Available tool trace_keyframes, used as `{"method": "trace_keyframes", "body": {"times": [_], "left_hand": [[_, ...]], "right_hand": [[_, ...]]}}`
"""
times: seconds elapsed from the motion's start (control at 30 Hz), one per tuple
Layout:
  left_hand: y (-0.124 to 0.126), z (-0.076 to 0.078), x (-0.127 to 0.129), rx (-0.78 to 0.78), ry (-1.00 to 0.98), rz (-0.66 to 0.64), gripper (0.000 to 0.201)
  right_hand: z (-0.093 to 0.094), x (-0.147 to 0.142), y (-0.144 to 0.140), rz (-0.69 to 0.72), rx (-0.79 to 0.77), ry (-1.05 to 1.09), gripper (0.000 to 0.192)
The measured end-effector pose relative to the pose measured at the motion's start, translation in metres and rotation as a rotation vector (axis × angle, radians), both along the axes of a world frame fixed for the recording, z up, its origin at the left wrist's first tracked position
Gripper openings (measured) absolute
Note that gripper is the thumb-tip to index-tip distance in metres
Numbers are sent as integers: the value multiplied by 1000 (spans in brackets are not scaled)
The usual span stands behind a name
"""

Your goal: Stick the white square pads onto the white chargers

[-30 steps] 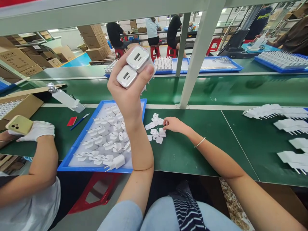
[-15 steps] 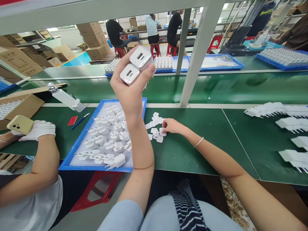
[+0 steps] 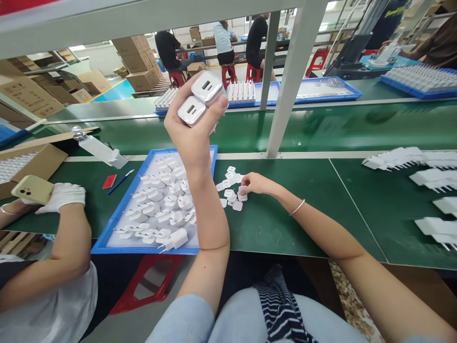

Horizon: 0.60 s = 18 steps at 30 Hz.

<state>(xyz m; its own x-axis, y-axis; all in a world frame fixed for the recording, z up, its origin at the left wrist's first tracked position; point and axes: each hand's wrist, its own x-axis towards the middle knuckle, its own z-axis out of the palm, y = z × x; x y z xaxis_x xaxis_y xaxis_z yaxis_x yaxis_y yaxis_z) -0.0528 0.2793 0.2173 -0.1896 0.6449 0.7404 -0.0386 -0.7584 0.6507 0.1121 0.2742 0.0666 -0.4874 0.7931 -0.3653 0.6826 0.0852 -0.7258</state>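
Note:
My left hand [image 3: 194, 138] is raised above the bench, fingers wrapped round two white USB charger plugs [image 3: 207, 86] with their port faces toward me. Low over the bench, my right hand [image 3: 254, 183] pinches a small white plate [image 3: 243, 189] at the edge of a loose pile of similar small white plates [image 3: 230, 194]. Left of the pile, a blue-rimmed tray [image 3: 124, 209] carries many white charger plugs [image 3: 176, 238] lying on their sides, prongs pointing left. My left forearm hides part of the tray's right side.
Rows of white chargers [image 3: 392, 157] lie at the bench's right. At left, a co-worker's gloved hand [image 3: 67, 196] is by a yellow phone [image 3: 34, 189]; a blue pen [image 3: 121, 182] and red pad [image 3: 109, 181] lie nearby. A white post [image 3: 291, 81] rises behind the bench.
Both hands have kept nearly the same place and grip. The small plate at my right fingertips now shows slightly raised and tilted. The co-worker's phone and glove shifted slightly.

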Motion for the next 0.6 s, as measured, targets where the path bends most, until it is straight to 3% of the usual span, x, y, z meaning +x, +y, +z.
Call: {"method": "trace_keyframes", "body": {"times": [0.1, 0.2, 0.4, 0.5, 0.6], "left_hand": [[7, -3, 0, 45, 6, -40, 59], [3, -2, 7, 37, 11, -132, 54], [-9, 2, 36, -232, 279, -502, 40], [-14, 2, 58, -335, 418, -664, 38], [-24, 1, 79, -407, 453, -691, 36]], "right_hand": [[18, 13, 4, -68, 12, 219, 21], [48, 35, 4, -170, 93, 450, 22], [110, 86, -18, -438, 427, 864, 31], [127, 100, -32, -482, 595, 906, 24], [135, 106, -41, -494, 704, 878, 16]]}}
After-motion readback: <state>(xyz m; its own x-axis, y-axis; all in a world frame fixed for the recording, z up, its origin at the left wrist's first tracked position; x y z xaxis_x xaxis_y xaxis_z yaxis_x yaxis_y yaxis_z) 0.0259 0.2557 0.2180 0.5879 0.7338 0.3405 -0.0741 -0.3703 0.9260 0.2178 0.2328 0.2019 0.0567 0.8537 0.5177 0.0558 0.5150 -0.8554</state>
